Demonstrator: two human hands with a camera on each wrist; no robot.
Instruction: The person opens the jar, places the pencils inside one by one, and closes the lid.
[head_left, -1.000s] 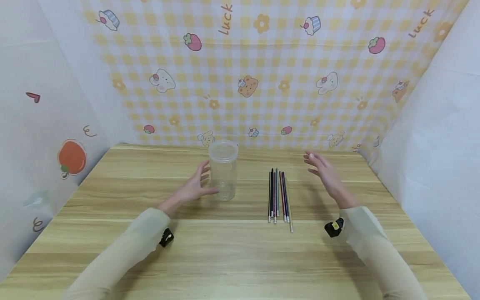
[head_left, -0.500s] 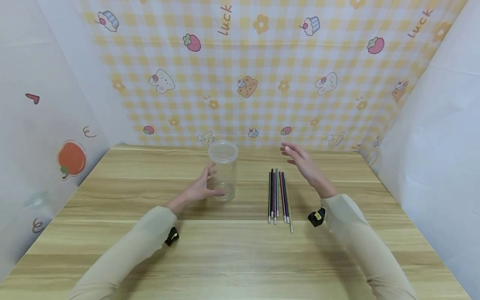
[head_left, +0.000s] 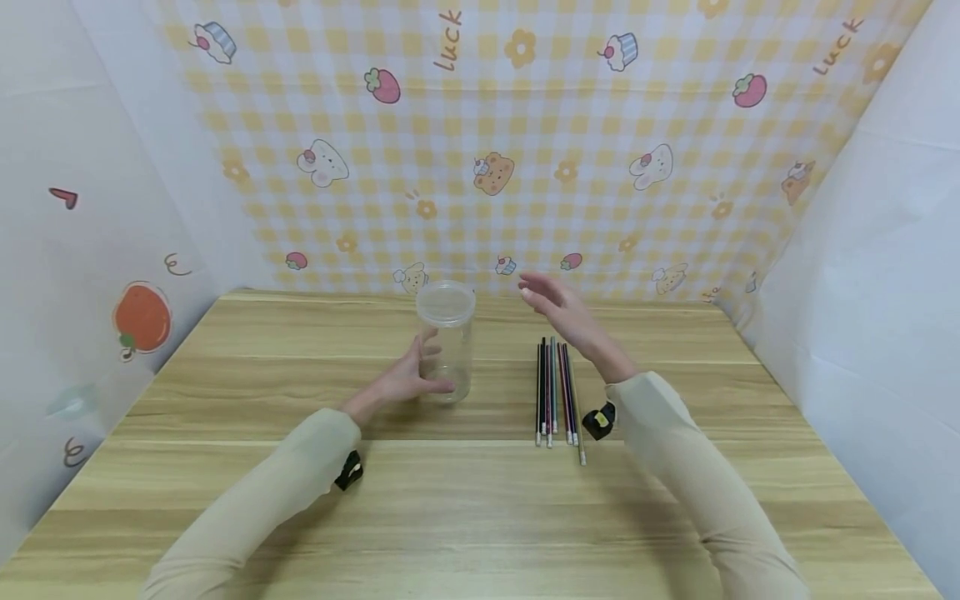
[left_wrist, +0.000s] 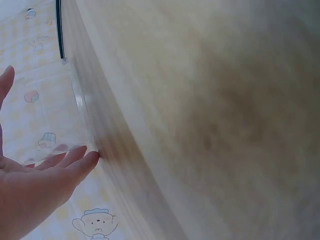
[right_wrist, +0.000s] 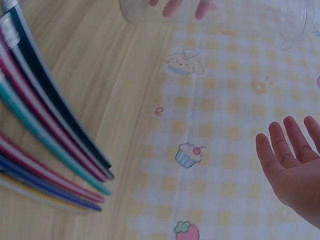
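A tall clear plastic jar (head_left: pixel 455 346) with a wide clear lid (head_left: pixel 447 302) stands upright on the table. My left hand (head_left: pixel 408 375) holds its left side, thumb in front and fingers behind. Through the clear wall of the jar (right_wrist: pixel 240 20), fingertips show in the right wrist view. Right of the jar, raised level with its top, is my right hand (head_left: pixel 573 321), fingers extended and holding nothing. Seen from the right wrist, that hand (right_wrist: pixel 297 165) is apart from the jar. Several pencils (head_left: pixel 554 387) lie side by side below the right hand, eraser ends toward me.
The wood-grain table (head_left: pixel 465 517) ends at a yellow checked backdrop (head_left: pixel 525 108) with cartoon prints. White side panels stand at the left (head_left: pixel 90 275) and right (head_left: pixel 862 292). Black wrist cameras hang below both sleeves.
My right hand has moved left, over the pencils toward the jar's top. The left hand has closed in from beside the jar to around it; jar and pencils stay put.
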